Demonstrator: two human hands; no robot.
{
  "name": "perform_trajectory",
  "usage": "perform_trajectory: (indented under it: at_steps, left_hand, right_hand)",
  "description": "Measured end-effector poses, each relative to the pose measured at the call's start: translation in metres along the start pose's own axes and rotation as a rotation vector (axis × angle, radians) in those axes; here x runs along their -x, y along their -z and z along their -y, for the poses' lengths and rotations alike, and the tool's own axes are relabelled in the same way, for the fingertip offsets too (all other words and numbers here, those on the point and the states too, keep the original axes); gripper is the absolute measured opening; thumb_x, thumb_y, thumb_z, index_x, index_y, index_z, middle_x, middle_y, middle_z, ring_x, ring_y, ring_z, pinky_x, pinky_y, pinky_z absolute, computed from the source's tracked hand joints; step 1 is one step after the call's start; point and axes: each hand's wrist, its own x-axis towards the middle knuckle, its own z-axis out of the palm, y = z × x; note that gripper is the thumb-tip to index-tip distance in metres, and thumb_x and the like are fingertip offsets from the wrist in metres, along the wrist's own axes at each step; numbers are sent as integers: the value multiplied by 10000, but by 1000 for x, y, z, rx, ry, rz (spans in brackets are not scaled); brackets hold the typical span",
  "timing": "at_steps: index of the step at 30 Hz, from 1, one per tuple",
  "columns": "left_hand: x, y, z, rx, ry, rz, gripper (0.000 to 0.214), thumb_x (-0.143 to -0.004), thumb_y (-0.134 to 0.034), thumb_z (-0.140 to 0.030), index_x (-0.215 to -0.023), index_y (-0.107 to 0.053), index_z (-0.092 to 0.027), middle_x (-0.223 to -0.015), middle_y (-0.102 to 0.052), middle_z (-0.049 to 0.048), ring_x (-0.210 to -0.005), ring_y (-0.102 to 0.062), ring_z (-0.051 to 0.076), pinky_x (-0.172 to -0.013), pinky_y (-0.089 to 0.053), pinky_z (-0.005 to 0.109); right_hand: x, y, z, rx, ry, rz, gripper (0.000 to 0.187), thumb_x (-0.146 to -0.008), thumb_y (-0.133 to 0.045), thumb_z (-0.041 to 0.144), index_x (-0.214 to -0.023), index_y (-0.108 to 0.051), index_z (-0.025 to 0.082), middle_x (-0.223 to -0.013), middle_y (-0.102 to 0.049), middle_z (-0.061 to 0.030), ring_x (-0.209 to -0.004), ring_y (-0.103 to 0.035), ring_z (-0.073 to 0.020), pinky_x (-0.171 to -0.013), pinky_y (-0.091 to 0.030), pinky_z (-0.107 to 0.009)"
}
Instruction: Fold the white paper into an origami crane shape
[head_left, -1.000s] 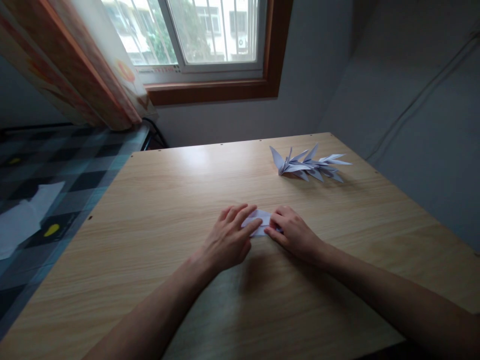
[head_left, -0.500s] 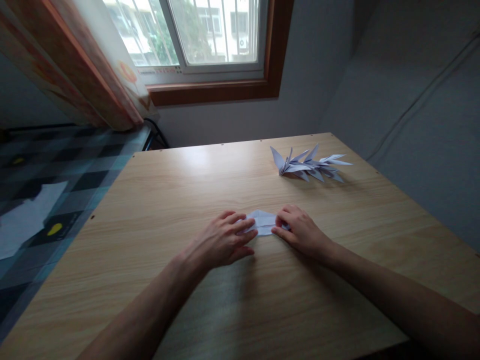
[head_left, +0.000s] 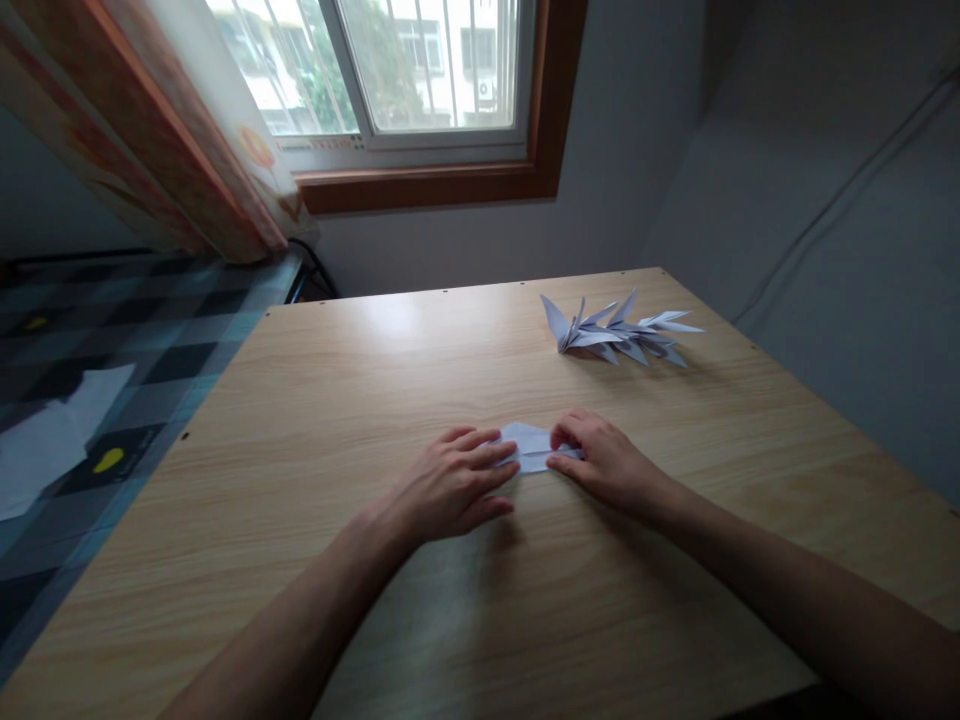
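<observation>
A small folded piece of white paper lies flat on the wooden table, near its middle. My left hand rests palm down on the paper's left end, fingers stretched over it. My right hand presses on the right end with curled fingertips. Only the middle strip of the paper shows between the two hands. Farther back on the right lies a cluster of folded white paper pieces with pointed tips, untouched.
Left of the table stands a bed with a dark checked cover, and white sheets of paper lie on it. A window with a curtain is behind. Grey walls close the table's back and right side.
My left hand slid a little leftward and down off the paper, uncovering more of its middle. My right hand shifted slightly right. The paper stays flat on the table.
</observation>
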Motion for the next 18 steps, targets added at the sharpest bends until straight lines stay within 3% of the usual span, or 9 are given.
perform_trajectory:
  at_steps: [4, 13, 16, 18]
  left_hand:
    - [4, 3, 4, 26, 0, -15, 311, -949, -509, -433, -1100, -690, -230, -1239, -684, 36, -1190, -590, 253, -1003, -439, 409]
    - [9, -1, 3, -78, -142, -259, 219, -884, -624, -315, -709, -648, -185, -938, -747, 20, -1000, -675, 188, -872, -486, 336]
    - [9, -1, 1, -116, -171, -414, 152, -854, -657, -257, -723, -639, -181, -931, -744, 24, -942, -678, 182, -808, -494, 320]
    - [7, -2, -1, -135, -161, -454, 93, -859, -649, -267, -831, -662, -179, -1014, -737, 50, -966, -666, 203, -809, -496, 337]
  right_hand:
    - [0, 3, -5, 12, 6, 23, 131, -822, -725, 155, -826, -597, 185, -852, -596, -24, -827, -547, -204, -717, -397, -296]
    - [0, 5, -6, 15, -15, 37, 116, -825, -726, 155, -831, -612, 178, -850, -601, -24, -836, -542, -199, -721, -395, -289]
    - [0, 6, -5, 13, -24, 43, 120, -822, -731, 157, -828, -612, 173, -855, -598, -26, -838, -540, -198, -720, -389, -286]
    - [0, 6, -4, 5, -24, 44, 120, -821, -729, 157, -821, -610, 173, -852, -598, -25, -838, -542, -197, -720, -388, -285]
